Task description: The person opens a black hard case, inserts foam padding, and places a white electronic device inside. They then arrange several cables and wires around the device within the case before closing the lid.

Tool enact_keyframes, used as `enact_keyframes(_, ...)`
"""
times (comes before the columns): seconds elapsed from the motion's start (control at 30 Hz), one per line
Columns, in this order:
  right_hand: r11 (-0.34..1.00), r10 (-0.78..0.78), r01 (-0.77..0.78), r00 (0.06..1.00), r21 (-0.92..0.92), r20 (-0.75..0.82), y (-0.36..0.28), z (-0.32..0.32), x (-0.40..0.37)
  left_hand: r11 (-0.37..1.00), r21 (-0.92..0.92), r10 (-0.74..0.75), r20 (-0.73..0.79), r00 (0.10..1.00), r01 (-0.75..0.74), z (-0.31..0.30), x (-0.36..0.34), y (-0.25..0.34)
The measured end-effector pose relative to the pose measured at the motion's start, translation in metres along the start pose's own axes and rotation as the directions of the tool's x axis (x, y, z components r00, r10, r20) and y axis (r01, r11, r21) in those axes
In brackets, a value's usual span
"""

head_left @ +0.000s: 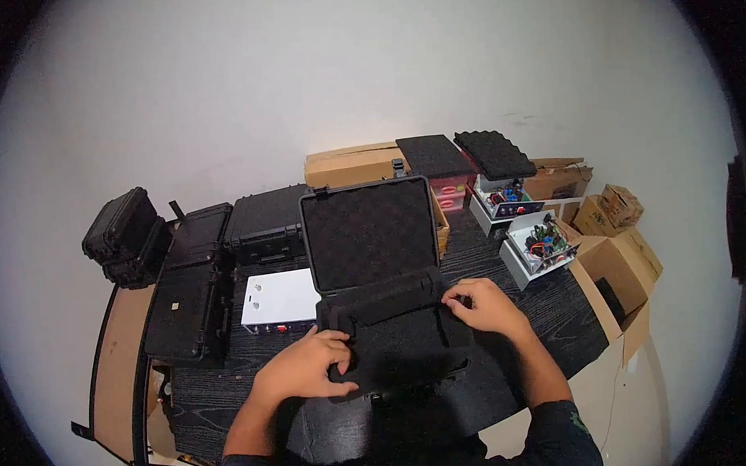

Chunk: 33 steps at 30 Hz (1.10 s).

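The open black case (373, 262) sits near centre on the desk (557, 325). Left hand (312, 366) and right hand (482, 305) are apart, at opposite edges of its base; whether either grips, I cannot tell. A white box (280, 287) crowds its left, beyond it black cases (191, 309); opened white units (524, 270) stand right.
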State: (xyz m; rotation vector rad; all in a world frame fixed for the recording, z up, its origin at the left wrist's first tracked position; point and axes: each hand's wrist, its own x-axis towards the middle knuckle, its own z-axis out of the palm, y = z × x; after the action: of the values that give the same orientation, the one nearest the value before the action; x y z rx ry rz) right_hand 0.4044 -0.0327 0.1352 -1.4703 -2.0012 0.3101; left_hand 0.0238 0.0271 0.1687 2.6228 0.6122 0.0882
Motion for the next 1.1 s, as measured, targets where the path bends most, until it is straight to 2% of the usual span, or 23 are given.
enact_keyframes(0.1, 0.999, 0.026, -0.026, 0.999, -0.019, 0.032, 0.0, 0.0, 0.0, 0.998, -0.029, 0.044, -0.136, 0.99, -0.048, 0.008, 0.002, -0.007)
enact_keyframes(0.13, 0.999, 0.025, -0.025, 0.999, -0.023, 0.038, 0.002, 0.0, -0.002, 0.999, 0.024, 0.051, -0.107, 0.993, -0.048, 0.011, 0.002, -0.008)
enact_keyframes(0.23, 0.998, 0.051, -0.04, 0.979, -0.057, 0.196, 0.003, -0.004, -0.007, 0.988, 0.146, 0.042, -0.013, 0.999, -0.04, 0.017, 0.005, 0.002)
enact_keyframes(0.3, 0.984, 0.149, -0.113, 0.947, -0.139, 0.284, -0.001, -0.004, -0.01, 0.983, 0.183, 0.005, 0.053, 0.999, -0.014, 0.028, 0.006, 0.006)
enact_keyframes(0.33, 0.972, 0.199, -0.145, 0.925, -0.182, 0.324, -0.003, -0.003, -0.011, 0.985, 0.174, 0.003, 0.033, 0.999, -0.009, 0.036, 0.006, 0.006)
enact_keyframes(0.4, 0.976, 0.117, -0.078, 0.975, -0.204, 0.189, -0.007, 0.004, -0.016, 0.988, 0.155, -0.001, -0.007, 1.0, 0.002, 0.05, 0.008, 0.004)
enact_keyframes(0.43, 0.975, 0.075, -0.047, 0.99, -0.218, 0.12, -0.009, 0.006, -0.017, 0.985, 0.17, -0.025, 0.043, 0.999, 0.017, 0.053, 0.009, 0.005)
enact_keyframes(0.53, 0.983, -0.012, 0.022, 0.998, -0.185, 0.055, -0.023, 0.019, -0.013, 0.986, 0.165, 0.041, -0.083, 0.996, -0.027, 0.058, 0.009, 0.003)
enact_keyframes(0.57, 0.984, -0.015, 0.033, 0.994, -0.174, 0.104, -0.022, 0.027, -0.013, 0.982, 0.187, 0.03, -0.113, 0.993, -0.008, 0.06, 0.009, 0.001)
enact_keyframes(0.63, 0.951, 0.061, 0.013, 0.972, -0.309, 0.228, -0.021, 0.043, -0.015, 0.972, 0.231, 0.01, -0.176, 0.984, 0.032, 0.066, 0.011, -0.002)
enact_keyframes(0.7, 0.908, 0.132, 0.02, 0.933, -0.418, 0.333, -0.016, 0.055, -0.015, 0.956, 0.277, -0.052, -0.162, 0.985, 0.096, 0.082, 0.01, -0.004)
enact_keyframes(0.8, 0.907, 0.139, 0.004, 0.941, -0.421, 0.309, -0.014, 0.055, -0.014, 0.956, 0.269, -0.069, -0.178, 0.982, 0.116, 0.089, 0.008, -0.008)
enact_keyframes(0.9, 0.931, 0.086, 0.006, 0.968, -0.366, 0.235, -0.018, 0.053, -0.01, 0.97, 0.225, -0.041, -0.224, 0.974, 0.093, 0.084, 0.009, -0.008)
enact_keyframes(1.0, 0.944, 0.001, 0.08, 0.969, -0.321, 0.247, -0.025, 0.053, 0.001, 0.984, 0.171, -0.002, -0.265, 0.964, 0.049, 0.072, 0.018, -0.019)
enact_keyframes(1.1, 0.939, -0.226, 0.266, 0.955, -0.218, 0.19, -0.046, 0.059, 0.032, 0.991, 0.136, 0.038, -0.287, 0.957, 0.002, 0.074, 0.023, -0.034)
